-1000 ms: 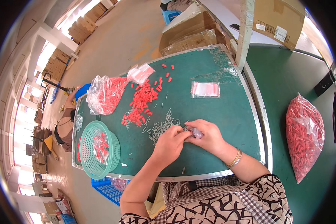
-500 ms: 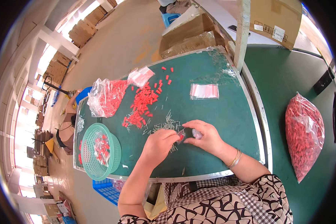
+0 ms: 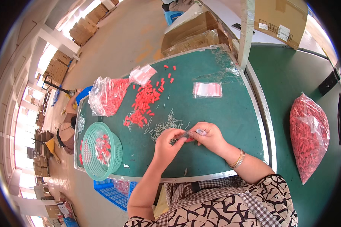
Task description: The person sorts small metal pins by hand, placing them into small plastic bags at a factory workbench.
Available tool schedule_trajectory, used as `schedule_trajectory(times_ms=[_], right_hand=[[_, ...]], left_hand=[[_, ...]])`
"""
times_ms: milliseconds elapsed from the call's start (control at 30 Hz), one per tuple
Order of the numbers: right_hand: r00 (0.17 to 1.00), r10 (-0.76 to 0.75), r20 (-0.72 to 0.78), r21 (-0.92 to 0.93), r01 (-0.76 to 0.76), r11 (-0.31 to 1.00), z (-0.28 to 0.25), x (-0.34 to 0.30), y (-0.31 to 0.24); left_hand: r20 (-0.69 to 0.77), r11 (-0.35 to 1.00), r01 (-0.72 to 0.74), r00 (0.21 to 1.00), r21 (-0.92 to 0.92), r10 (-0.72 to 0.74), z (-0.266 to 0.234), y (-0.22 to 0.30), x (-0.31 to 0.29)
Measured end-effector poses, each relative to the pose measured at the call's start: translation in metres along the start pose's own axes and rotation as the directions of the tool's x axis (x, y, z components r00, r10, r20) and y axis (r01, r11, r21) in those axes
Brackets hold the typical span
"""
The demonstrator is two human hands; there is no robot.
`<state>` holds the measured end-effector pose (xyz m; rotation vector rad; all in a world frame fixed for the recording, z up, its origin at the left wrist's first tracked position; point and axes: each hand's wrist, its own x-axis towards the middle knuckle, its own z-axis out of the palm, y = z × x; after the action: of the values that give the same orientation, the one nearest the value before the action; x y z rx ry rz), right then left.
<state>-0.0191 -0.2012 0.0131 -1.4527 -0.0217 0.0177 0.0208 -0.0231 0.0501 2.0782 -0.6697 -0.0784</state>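
Note:
My left hand and my right hand meet near the table's front edge, both closed in a pinch. Between their fingertips is a small clear plastic bag with something red at it, mostly hidden by the fingers. Tucked in my right hand is a whitish, filmy bundle, too small to make out. Just beyond my hands lie thin silvery pins, loosely scattered. Farther off is a pile of small red plastic plugs.
A green mesh basket with filled bags stands at the left. Behind it lies a big clear bag of red plugs. Flat bags are stacked at the far right. Another full bag rests on the adjoining table.
My right thumb and fingers, apart before, have come together at the bag. My left hand has shifted slightly right, and its fingers now meet the right hand's.

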Motion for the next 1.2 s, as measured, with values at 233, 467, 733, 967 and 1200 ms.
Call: schedule_trajectory(times_ms=[233,467,733,967,1200], right_hand=[[0.999,0.021,-0.03,0.057,-0.02,0.998,0.003,0.0,-0.001],[0.996,-0.056,-0.062,0.003,0.057,0.998,0.005,-0.001,0.005],[0.997,-0.011,-0.073,-0.006,0.011,1.0,0.002,-0.002,0.006],[0.977,-0.182,-0.108,-0.132,0.168,0.977,0.005,-0.002,0.011],[0.993,-0.05,-0.106,-0.024,0.048,0.999,0.003,-0.002,0.0]], left_hand=[[-0.028,0.991,0.096,0.995,-0.088,-0.099,0.008,-0.005,0.0],[-0.017,0.966,0.183,0.982,-0.183,-0.189,0.011,-0.008,0.0],[-0.029,0.97,0.161,0.985,-0.184,-0.169,0.017,-0.011,0.0],[0.04,0.852,0.368,0.924,-0.371,-0.381,0.017,-0.013,-0.003],[-0.036,0.87,0.36,0.918,-0.336,-0.394,0.008,-0.032,-0.01]])
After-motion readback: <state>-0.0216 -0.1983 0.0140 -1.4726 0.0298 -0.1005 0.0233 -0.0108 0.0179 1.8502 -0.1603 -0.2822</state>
